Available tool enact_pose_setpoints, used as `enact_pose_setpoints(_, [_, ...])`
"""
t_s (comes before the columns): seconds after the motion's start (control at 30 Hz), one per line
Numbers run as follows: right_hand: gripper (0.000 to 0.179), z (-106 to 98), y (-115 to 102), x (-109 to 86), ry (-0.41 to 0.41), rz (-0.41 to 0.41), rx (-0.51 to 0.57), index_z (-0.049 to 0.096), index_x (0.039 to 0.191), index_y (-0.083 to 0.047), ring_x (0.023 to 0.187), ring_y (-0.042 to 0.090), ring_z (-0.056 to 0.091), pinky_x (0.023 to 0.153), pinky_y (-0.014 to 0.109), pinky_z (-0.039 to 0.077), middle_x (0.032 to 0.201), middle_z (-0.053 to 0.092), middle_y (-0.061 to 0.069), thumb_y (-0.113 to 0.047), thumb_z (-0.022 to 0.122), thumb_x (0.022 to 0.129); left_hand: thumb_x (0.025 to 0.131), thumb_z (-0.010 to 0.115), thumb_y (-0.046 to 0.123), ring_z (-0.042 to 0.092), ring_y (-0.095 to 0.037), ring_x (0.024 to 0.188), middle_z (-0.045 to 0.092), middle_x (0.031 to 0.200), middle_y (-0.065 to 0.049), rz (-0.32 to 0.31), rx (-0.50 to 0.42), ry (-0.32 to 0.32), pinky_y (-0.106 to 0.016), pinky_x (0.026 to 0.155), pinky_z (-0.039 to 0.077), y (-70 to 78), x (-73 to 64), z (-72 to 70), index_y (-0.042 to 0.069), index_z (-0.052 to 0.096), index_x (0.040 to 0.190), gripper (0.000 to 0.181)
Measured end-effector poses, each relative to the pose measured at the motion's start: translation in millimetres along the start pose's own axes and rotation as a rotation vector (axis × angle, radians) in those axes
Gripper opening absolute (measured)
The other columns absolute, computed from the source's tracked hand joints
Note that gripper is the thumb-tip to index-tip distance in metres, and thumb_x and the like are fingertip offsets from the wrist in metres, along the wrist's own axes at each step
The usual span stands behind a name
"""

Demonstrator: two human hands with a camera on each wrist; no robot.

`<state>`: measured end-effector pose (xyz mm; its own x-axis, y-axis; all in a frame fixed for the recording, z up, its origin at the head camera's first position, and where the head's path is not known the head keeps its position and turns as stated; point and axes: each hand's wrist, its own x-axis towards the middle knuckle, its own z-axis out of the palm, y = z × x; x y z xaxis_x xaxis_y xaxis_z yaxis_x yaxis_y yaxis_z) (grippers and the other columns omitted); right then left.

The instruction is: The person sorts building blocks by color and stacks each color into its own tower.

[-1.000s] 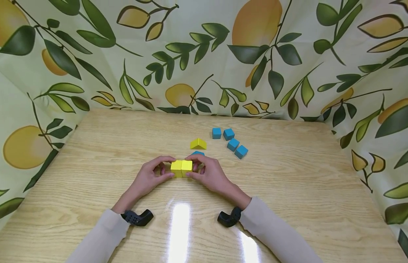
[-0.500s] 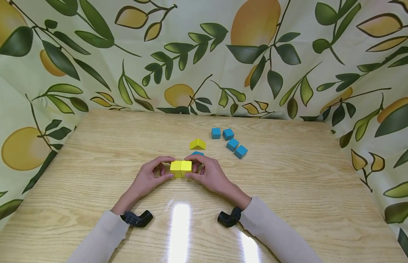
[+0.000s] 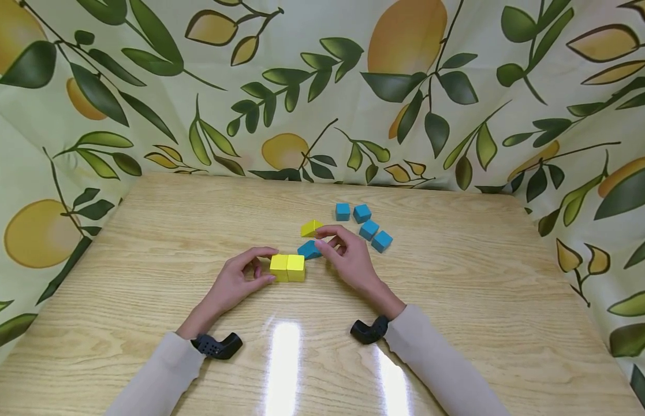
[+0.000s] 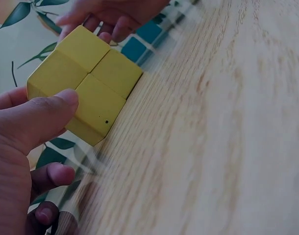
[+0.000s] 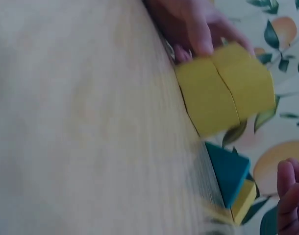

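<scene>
Two yellow cubes stand side by side on the table, touching: a left yellow cube and a right yellow cube. My left hand pinches the left one between thumb and fingers; the left wrist view shows the thumb pressed on its face. My right hand hovers just right of a blue triangular block, its thumb and index finger apart. In the right wrist view its fingers are clear of that block. Behind the blue one lies a yellow triangular block, partly hidden by the right fingers.
Several blue cubes lie loosely grouped behind and right of my right hand. A patterned cloth rises at the back and sides of the wooden table.
My right hand has let go of the right yellow cube and moved right and back towards the blue triangular block, now more exposed. My left hand keeps its hold; the cubes stay in place.
</scene>
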<state>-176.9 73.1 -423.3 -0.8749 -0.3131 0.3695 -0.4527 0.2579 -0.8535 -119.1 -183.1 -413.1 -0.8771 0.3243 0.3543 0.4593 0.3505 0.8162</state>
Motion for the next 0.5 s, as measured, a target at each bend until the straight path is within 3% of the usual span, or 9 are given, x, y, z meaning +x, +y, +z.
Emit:
enact_pose_setpoints(0.1, [0.029, -4, 8, 5.7, 0.053, 0.031, 0.005, 0.064, 0.116, -0.006, 0.076, 0.017, 0.060, 0.059, 0.024, 0.044, 0.107, 0.066, 0.001, -0.025, 0.065, 0.093, 0.077, 0.076, -0.006, 0.050, -0.025, 0.067, 0.061, 0.095, -0.009, -0.004, -0.004, -0.001, -0.035, 0.055, 0.041, -0.6, -0.9, -0.3, 0.002, 0.060, 0.121, 0.047])
enact_pose_setpoints(0.23, [0.029, -6, 9, 11.8, 0.071, 0.081, -0.008, 0.062, 0.118, -0.002, 0.081, 0.023, 0.062, 0.062, 0.023, 0.045, 0.113, 0.065, 0.009, -0.017, 0.066, 0.092, 0.078, 0.076, -0.004, 0.049, -0.025, 0.067, 0.060, 0.089, -0.017, -0.021, -0.008, -0.011, -0.034, 0.055, 0.040, 0.8, -1.1, -0.2, 0.002, 0.059, 0.122, 0.047])
enact_pose_setpoints(0.5, [0.033, -3, 31, 21.8, 0.046, 0.092, -0.077, 0.062, 0.120, -0.009, 0.078, 0.013, 0.061, 0.063, 0.026, 0.047, 0.113, 0.064, 0.003, -0.018, 0.070, 0.089, 0.079, 0.075, -0.003, 0.050, -0.027, 0.068, 0.059, 0.089, -0.020, -0.027, 0.001, -0.016, -0.037, 0.057, 0.040, 2.1, 0.2, -0.8, 0.001, 0.059, 0.123, 0.048])
